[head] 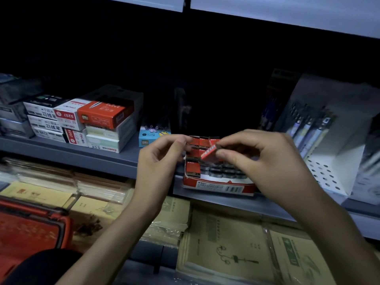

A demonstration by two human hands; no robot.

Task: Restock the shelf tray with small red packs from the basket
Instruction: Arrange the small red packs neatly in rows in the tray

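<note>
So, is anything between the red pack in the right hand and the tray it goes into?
Nothing visible blocks it. The right hand pinches the small red pack just above the tray, which is open-topped. The left hand hovers at the tray's left side, beside the pack rather than under it.

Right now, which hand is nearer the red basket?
Left. The left hand is up-right of the basket; the right hand is farther right, pinching a red pack.

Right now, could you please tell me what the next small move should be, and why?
Probably lower the small red pack, pinched tilted in the right hand, into the shelf tray just below it; most of its front rows show no red.
</note>
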